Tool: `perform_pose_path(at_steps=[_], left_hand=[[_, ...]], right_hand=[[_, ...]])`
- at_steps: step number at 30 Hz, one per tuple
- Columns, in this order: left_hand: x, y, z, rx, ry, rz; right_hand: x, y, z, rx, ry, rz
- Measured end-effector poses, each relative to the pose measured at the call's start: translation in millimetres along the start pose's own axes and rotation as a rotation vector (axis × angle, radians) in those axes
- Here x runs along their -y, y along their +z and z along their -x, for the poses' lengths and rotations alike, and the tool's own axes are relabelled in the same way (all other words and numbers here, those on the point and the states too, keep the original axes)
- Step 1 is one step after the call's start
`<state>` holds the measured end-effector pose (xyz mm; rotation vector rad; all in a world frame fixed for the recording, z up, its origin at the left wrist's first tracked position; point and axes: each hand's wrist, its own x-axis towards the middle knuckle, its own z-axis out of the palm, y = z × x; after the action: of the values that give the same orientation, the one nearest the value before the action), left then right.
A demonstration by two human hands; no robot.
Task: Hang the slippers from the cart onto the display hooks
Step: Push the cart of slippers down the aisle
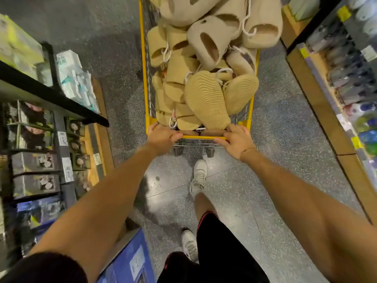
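Observation:
A yellow-framed wire cart (144,64) stands in the aisle ahead of me, piled with several tan and beige slippers (206,99), many with white plastic hangers attached. My left hand (163,135) grips the left end of the cart's yellow handle bar (202,137). At the bar's right end, my right hand (236,140) holds on with its fingers curled over. No display hooks show in this view.
Shelving with boxed goods (36,160) lines the left side, and a wood-edged shelf with bottles (346,82) runs along the right. A blue box (130,260) sits low at the left. My legs and white shoes (199,176) stand on the speckled floor behind the cart.

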<state>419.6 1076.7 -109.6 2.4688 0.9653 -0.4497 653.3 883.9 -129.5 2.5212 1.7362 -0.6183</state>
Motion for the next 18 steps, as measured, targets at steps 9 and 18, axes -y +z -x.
perform_pose_path(at_steps=[9, 18], left_hand=[[13, -120, -205, -0.016, -0.068, -0.149], [32, -244, -397, 0.026, 0.024, -0.111]], right_hand=[[-47, -92, -204, 0.025, 0.123, -0.104], [-88, -167, -385, -0.006, 0.222, -0.110]])
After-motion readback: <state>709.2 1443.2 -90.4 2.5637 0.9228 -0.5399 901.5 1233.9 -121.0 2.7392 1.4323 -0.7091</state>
